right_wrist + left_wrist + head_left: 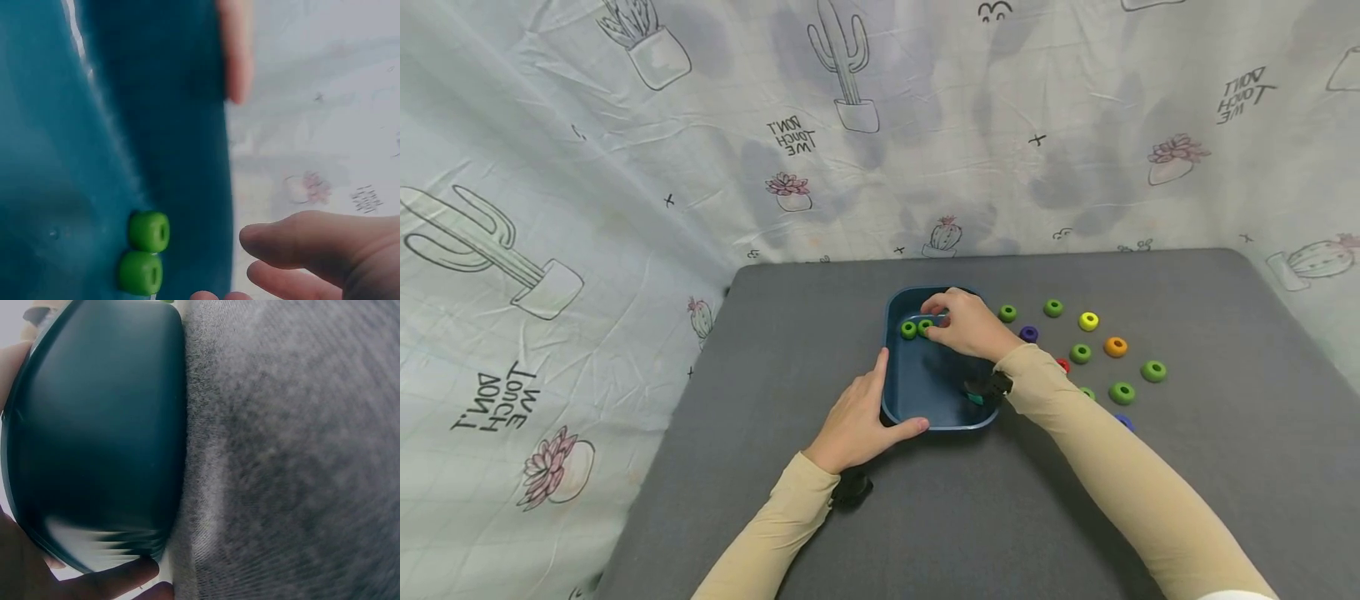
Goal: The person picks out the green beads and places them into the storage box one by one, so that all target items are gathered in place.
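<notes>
A dark blue tray [936,367] lies on the grey table. My left hand [859,421] rests at its near left corner, index finger straight along the left side and thumb on the near rim. In the left wrist view, fingertips [134,575] touch the tray's outer wall [106,425]. Over the far part of the tray is my right hand [966,323], thumb and fingers apart with nothing between them. Two green beads [145,253], each with a hole, sit side by side against the tray wall, just beside the right hand's fingertips.
Loose beads lie right of the tray: several green ones [1122,393], a yellow bead [1088,321], an orange bead [1116,347], a purple bead [1028,334], and red [1063,365] and blue [1124,422] beads partly hidden by the right sleeve. A cactus-print cloth [910,167] hangs behind the table.
</notes>
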Action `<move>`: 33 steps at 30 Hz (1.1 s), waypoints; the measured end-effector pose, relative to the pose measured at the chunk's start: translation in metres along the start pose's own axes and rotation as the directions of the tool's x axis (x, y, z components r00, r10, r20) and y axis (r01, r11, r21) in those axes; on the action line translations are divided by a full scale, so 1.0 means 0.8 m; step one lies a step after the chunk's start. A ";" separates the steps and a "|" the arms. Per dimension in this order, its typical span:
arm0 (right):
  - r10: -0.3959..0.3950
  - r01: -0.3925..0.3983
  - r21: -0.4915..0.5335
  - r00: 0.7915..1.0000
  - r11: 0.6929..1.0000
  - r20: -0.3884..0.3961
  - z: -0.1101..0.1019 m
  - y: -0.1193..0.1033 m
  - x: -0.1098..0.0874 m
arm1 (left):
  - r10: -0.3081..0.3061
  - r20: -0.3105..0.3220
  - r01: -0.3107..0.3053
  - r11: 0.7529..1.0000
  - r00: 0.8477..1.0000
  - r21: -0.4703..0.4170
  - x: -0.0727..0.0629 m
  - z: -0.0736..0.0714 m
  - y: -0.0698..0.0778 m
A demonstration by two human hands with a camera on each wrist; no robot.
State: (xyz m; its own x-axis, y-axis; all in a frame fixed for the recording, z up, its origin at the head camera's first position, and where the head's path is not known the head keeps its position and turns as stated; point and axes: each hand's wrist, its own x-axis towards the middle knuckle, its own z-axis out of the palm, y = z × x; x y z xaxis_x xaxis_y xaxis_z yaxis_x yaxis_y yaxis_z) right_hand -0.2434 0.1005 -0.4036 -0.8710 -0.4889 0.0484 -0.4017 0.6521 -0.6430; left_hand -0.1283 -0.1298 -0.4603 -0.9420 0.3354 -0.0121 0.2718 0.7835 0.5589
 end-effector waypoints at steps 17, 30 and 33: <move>-0.055 0.056 0.012 0.995 0.998 -0.089 -0.021 -0.012 -0.062 | -0.009 0.002 0.009 1.000 1.000 0.004 0.002 0.003 -0.005; 0.009 -0.006 0.020 0.985 1.000 -0.170 -0.041 0.005 -0.094 | -0.023 -0.005 0.023 1.000 1.000 -0.001 0.001 0.005 -0.004; 0.021 -0.019 0.011 0.981 1.000 -0.193 -0.048 0.010 -0.098 | -0.026 -0.001 0.026 1.000 1.000 0.001 0.001 0.005 -0.003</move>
State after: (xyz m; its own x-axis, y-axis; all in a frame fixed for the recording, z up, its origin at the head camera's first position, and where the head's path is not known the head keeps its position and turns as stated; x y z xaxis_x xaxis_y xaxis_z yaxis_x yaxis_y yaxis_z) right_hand -0.1894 0.1661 -0.3835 -0.9175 -0.3541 0.1813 -0.3817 0.6553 -0.6518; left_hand -0.1293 -0.1295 -0.4649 -0.9489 0.3145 -0.0263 0.2472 0.7926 0.5573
